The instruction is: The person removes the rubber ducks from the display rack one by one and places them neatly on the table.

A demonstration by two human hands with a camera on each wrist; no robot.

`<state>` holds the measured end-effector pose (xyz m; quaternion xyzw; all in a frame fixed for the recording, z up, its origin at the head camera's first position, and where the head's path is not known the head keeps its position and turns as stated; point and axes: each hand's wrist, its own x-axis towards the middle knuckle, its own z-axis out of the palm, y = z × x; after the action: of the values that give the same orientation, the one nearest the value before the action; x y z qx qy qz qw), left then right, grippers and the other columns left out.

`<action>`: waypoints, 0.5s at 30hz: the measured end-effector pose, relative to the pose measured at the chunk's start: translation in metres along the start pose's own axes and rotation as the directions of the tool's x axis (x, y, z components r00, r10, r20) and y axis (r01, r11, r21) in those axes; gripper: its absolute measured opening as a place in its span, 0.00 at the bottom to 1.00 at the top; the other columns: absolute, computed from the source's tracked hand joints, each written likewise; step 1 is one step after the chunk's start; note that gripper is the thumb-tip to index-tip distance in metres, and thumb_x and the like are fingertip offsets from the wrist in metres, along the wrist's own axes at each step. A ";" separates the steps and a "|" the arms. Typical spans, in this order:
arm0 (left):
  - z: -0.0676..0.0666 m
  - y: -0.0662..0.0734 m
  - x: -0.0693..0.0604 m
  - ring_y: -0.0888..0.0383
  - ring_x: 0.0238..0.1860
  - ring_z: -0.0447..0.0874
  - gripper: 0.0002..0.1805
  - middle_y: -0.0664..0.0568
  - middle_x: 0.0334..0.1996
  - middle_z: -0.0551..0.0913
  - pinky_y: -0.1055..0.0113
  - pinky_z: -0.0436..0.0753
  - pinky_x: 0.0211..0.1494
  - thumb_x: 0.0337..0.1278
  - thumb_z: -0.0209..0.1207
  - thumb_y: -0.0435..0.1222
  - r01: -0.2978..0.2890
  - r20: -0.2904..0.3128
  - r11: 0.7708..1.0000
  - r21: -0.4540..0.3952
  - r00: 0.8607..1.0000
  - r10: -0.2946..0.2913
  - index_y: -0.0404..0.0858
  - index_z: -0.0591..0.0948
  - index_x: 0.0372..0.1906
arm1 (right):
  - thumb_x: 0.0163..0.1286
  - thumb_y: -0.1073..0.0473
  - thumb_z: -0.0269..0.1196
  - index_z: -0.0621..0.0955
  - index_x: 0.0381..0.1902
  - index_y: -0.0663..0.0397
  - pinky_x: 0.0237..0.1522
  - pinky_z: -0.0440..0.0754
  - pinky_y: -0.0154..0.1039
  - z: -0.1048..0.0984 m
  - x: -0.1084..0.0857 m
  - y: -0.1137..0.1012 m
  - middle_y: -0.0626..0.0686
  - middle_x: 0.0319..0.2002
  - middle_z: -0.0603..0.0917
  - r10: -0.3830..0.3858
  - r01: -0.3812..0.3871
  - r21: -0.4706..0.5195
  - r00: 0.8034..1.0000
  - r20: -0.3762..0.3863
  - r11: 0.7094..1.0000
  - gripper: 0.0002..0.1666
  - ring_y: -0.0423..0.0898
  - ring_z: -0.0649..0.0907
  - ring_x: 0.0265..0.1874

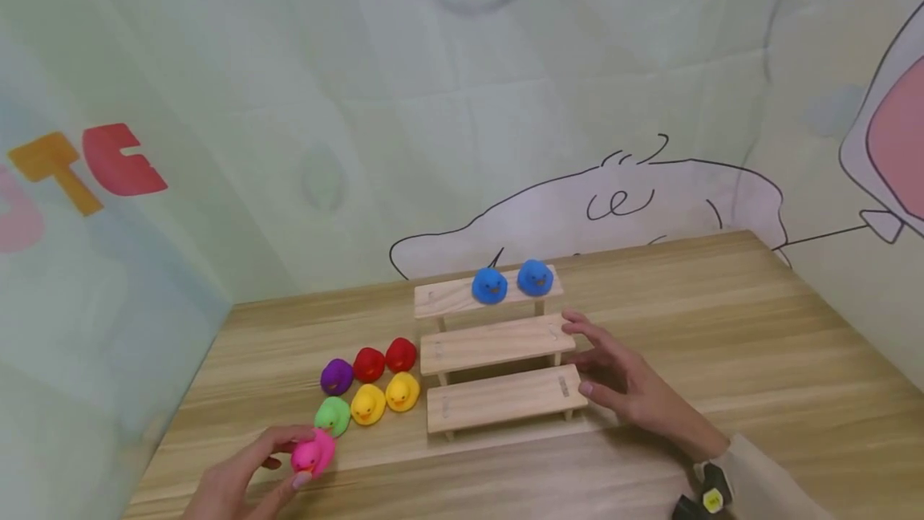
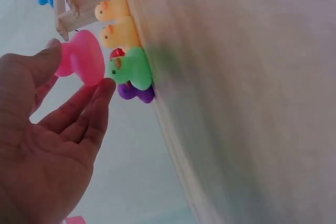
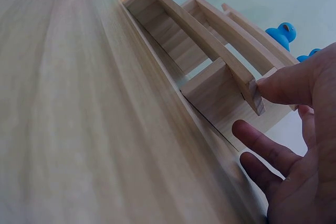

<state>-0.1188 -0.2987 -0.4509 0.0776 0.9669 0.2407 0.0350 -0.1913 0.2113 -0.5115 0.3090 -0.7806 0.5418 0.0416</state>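
Note:
My left hand (image 1: 241,472) pinches a pink rubber duck (image 1: 314,453) between thumb and fingers; the left wrist view shows the duck (image 2: 84,57) raised off the table. Right behind it sits a green duck (image 1: 333,416), beside two yellow ducks (image 1: 368,404). At the right end of a three-tier wooden stand (image 1: 498,343), my right hand (image 1: 628,387) has its fingers spread loosely. In the right wrist view its thumb (image 3: 286,85) touches the end of the lowest shelf (image 3: 210,45), while the other fingers are extended. Two blue ducks (image 1: 490,286) sit on the top shelf.
A purple duck (image 1: 337,376) and two red ducks (image 1: 369,364) form a back row left of the stand. The wooden table (image 1: 686,303) meets a printed cloth backdrop (image 1: 433,143) at the rear and sides. A dark watch (image 1: 711,492) is on the right wrist.

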 end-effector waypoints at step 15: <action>0.007 -0.025 0.004 0.65 0.55 0.88 0.25 0.60 0.60 0.87 0.75 0.87 0.55 0.67 0.70 0.50 0.001 0.227 0.994 -0.113 0.973 0.025 0.49 0.80 0.65 | 0.72 0.70 0.68 0.63 0.84 0.49 0.66 0.86 0.43 -0.001 0.000 0.003 0.67 0.86 0.54 0.001 -0.001 0.007 1.000 -0.002 1.000 0.47 0.47 0.86 0.65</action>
<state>-0.1258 -0.3164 -0.4690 0.1085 0.9408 0.2845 0.1489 -0.1932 0.2128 -0.5139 0.3083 -0.7789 0.5446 0.0410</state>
